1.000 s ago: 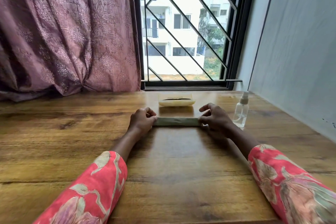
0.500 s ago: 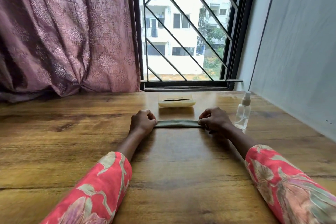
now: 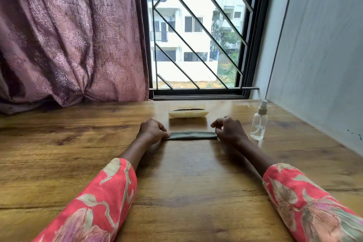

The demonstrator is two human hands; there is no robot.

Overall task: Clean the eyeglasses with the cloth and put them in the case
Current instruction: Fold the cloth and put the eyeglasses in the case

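Folding the cloth [image 3: 193,135] flat on the table [image 3: 78,143]: left hand [image 3: 152,130] pinches one end, right hand [image 3: 228,130] hovers loosely curled, empty. Case [image 3: 187,112] lies just beyond; square the edges first.

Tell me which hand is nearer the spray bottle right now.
Right. The right hand sits just left of the spray bottle, at the right end of the folded cloth. The left hand is at the cloth's far end.

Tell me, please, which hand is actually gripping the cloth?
The left hand pinches the cloth at its end; the right hand hovers at the other end, fingers lifted.
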